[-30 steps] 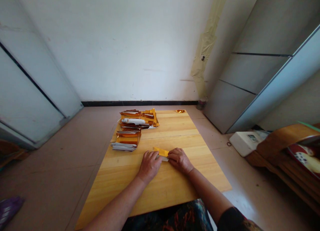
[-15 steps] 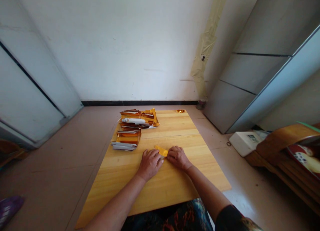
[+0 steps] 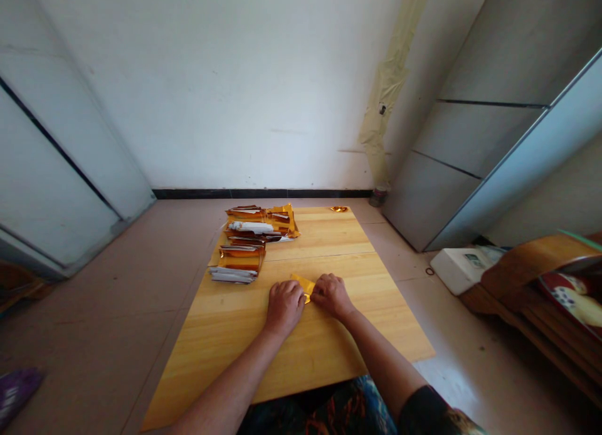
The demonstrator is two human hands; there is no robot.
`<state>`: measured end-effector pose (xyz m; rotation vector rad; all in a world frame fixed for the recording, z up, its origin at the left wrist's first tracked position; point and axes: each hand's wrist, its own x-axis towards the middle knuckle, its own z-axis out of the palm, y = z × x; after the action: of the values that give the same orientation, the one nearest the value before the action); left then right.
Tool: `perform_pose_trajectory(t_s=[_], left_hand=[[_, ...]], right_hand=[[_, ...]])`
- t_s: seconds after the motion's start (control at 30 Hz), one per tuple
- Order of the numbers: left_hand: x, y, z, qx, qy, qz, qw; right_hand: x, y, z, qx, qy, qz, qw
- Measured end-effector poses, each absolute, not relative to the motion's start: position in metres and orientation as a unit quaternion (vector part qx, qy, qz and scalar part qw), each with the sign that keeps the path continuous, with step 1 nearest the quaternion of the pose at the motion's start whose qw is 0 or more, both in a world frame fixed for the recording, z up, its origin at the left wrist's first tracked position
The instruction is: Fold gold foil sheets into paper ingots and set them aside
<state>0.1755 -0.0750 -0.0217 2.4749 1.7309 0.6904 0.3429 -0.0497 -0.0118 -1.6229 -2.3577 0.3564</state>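
A small sheet of shiny gold foil paper [image 3: 305, 285] lies on the wooden table between my two hands. My left hand [image 3: 285, 303] has its fingers curled and pinches the near left edge of the sheet. From the other side my right hand [image 3: 332, 294] pinches the near right edge, fingertips close to those of the left. A narrow gold strip shows at the near edge between the fingertips; whether it is folded I cannot tell. The fingers hide part of the sheet.
Stacks of gold foil and white paper pieces [image 3: 242, 256] stand at the table's far left. A crumpled gold scrap [image 3: 338, 209] lies at the far right corner. The wooden tabletop [image 3: 226, 341] has floor around it. A white box [image 3: 458, 269] stands at the right beside wooden furniture.
Both hands have drawn in closer over the near edge of the gold foil paper. My left hand has turned and its fingers are more curled. The stacks stay put.
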Motion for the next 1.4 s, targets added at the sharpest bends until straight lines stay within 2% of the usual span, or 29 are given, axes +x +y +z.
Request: perform_pose_trajectory(t_s=[0.7,1.4], left_hand=[[0.178,-0.078,-0.02,0.797,0.563,0.218,0.025],[0.178,-0.079,-0.019,0.797,0.563,0.217,0.023]], right_hand=[[0.334,-0.063,-0.017,-0.587,-0.8,0.042,0.114],[0.329,-0.061,-0.005,-0.597,-0.799,0.043,0.063]])
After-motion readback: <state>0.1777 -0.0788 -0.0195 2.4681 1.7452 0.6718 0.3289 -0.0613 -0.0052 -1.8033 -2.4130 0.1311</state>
